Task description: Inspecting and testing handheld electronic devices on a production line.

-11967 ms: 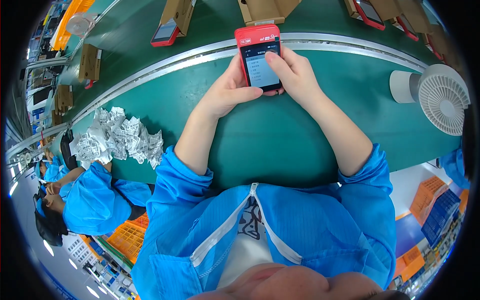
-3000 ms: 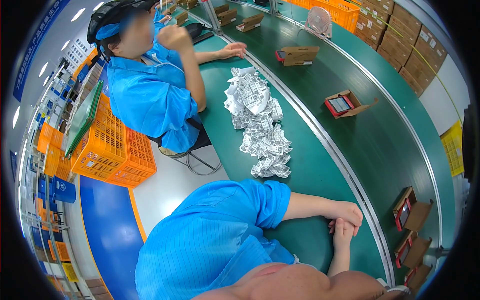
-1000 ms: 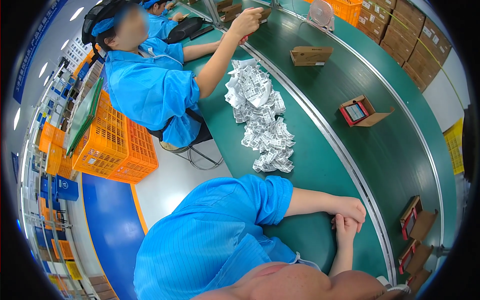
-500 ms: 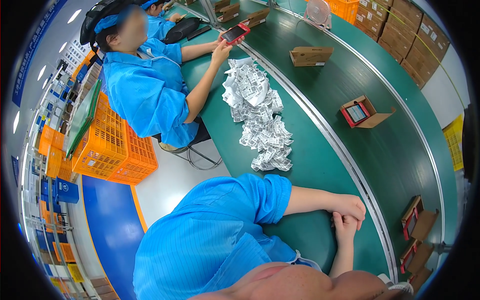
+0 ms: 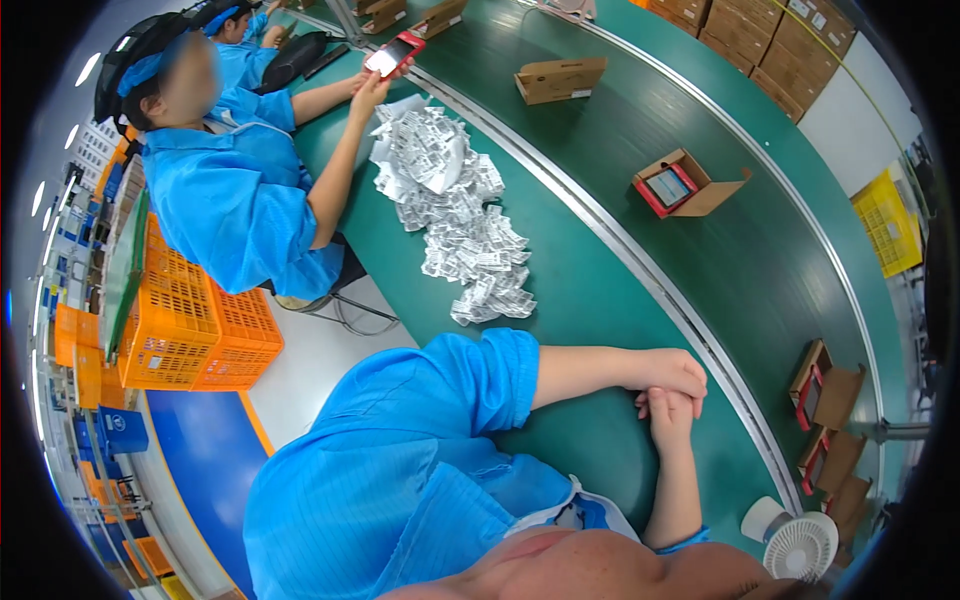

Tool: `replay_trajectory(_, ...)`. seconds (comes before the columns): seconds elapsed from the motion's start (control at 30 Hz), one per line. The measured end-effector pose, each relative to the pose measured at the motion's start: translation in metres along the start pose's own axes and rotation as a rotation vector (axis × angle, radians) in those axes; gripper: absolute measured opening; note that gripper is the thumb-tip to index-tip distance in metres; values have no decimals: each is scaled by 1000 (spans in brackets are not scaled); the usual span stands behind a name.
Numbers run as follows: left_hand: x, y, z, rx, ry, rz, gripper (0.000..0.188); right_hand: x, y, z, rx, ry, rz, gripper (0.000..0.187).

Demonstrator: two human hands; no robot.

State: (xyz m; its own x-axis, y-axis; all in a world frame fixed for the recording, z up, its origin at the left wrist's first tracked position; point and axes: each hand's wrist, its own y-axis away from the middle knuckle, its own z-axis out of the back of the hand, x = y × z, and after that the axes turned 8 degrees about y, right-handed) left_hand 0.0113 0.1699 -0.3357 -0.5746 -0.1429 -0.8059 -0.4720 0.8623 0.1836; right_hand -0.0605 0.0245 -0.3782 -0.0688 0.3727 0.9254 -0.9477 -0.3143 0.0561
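Note:
My left hand (image 5: 672, 371) lies across my right hand (image 5: 668, 408), the two clasped together above the green table's edge beside the conveyor. The left fingers fold down over the right hand, partly hiding it; the right fingers curl up against the left. No object shows between them. Farther up the table lies a long heap of small white printed packets (image 5: 478, 245), apart from my hands. Across the metal rail, on the green conveyor (image 5: 640, 120), an open cardboard box (image 5: 712, 190) holds a red-framed device (image 5: 668, 188).
A seated co-worker (image 5: 225, 200) in blue holds a red-framed handheld device (image 5: 395, 55). More open boxes (image 5: 838, 395) with red items stand at the conveyor's lower right, near a white fan (image 5: 800, 545). Another cardboard box (image 5: 560, 80) sits farther up. Orange crates (image 5: 170, 330) stand left.
The whole view has shifted, so the table and conveyor things sit farther up and left. The white fan at lower right shows more fully. My hands stay clasped.

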Motion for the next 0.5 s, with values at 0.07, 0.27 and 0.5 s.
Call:
replay_trajectory(0.07, 10, -9, 5, 2, 28, -8, 22, 9, -4, 0, -18, 17, -39, 21)
replay_trajectory(0.27, 7, -7, 5, 7, -13, -37, 23, -1, -5, 2, 16, 208, 87, 14)
replay_trajectory(0.5, 10, -9, 13, 17, -99, -114, 24, 12, -10, -4, -2, 234, 174, 15)
